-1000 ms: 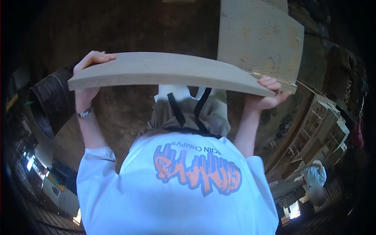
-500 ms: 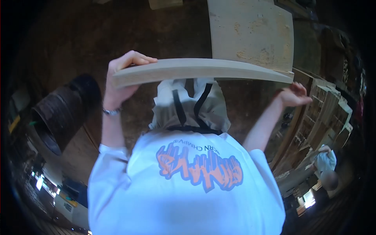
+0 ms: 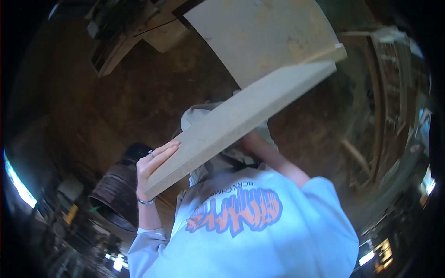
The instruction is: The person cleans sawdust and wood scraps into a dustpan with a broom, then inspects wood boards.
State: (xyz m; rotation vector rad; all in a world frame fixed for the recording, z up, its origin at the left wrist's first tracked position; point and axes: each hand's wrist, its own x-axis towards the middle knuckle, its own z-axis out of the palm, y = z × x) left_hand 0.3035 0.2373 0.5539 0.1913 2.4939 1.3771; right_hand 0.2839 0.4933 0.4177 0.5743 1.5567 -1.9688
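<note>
A long, thick pale wooden board (image 3: 250, 104) slants across in front of my body, its near end low on the left and its far end high on the right. My left hand (image 3: 155, 164) is closed around the near end, fingers lying over the top face; a ring and a bracelet show on it. My right forearm reaches in under the board, which hides the right hand and its fingers. Close by the board's far end is a large pale panel (image 3: 259, 32) with a wooden strip (image 3: 327, 54) at its edge.
A dark rusty barrel (image 3: 116, 197) lies at the left, near my left arm. Wooden framing or stacked timber (image 3: 389, 88) stands at the right. Dark machinery (image 3: 120, 18) is at the upper left, beside a brown floor (image 3: 139, 92).
The board has swung from nearly level to a steep slant, its left end coming down towards my body. My right hand has moved from beyond the right end to beneath the board.
</note>
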